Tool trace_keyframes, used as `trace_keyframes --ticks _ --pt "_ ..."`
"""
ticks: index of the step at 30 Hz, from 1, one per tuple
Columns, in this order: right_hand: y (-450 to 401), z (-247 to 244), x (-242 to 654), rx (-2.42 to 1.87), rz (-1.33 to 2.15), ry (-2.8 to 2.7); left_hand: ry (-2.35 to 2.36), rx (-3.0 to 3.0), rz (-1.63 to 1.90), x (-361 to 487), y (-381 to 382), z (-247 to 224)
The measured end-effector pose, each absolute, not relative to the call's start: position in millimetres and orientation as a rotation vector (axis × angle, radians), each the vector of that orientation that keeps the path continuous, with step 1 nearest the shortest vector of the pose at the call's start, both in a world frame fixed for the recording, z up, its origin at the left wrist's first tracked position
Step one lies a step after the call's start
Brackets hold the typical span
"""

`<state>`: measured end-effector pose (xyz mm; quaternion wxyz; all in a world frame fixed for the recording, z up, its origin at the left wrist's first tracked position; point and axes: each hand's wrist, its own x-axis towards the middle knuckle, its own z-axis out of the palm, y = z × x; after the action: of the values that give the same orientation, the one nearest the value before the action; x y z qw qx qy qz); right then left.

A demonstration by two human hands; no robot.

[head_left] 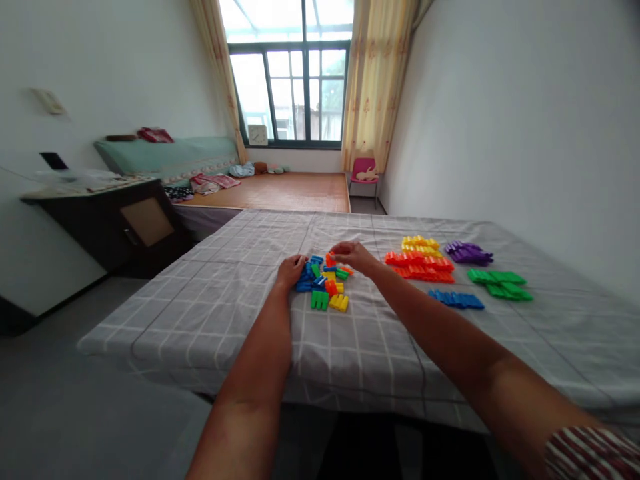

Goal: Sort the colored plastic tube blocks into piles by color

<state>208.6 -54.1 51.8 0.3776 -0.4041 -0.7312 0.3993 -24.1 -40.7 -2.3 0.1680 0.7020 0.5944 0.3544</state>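
A mixed pile of toothed plastic building blocks lies on the table, with a blue block [303,287], a green block [319,300] and a yellow block [339,303] among them. At the pile's left edge rests my left hand [291,271], its fingers loosely bent against the blue blocks; it grips none that I can see. My right hand [354,256] pinches an orange block [330,259] at the far side of the pile. Its fingertips partly cover that block.
Blocks lie in colour groups on the right: yellow blocks [421,245], orange blocks [419,267], purple blocks [469,253], green blocks [500,285] and blue blocks [457,299]. A checked grey cloth [200,300] covers the table. Beyond stand a bed [300,190] and a pink chair [363,167].
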Motion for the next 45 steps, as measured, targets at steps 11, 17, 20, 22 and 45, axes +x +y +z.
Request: trace_keyframes --ticks 11,17,20,22,45 --pt "-112 54 378 -1.638 0.269 -1.713 1.707 2.013 0.979 -26 -42 5" --pt "-95 46 390 -1.882 0.000 -1.865 1.690 1.999 1.011 -26 -42 3" --pt "-92 46 380 -1.961 -0.132 -1.892 1.675 1.991 1.026 -26 -43 2" --pt "-94 49 365 -1.916 -0.194 -1.905 1.679 1.985 1.027 -25 -43 2" --pt "-128 51 376 -1.484 0.320 -1.694 1.695 2.003 0.991 -26 -42 5"
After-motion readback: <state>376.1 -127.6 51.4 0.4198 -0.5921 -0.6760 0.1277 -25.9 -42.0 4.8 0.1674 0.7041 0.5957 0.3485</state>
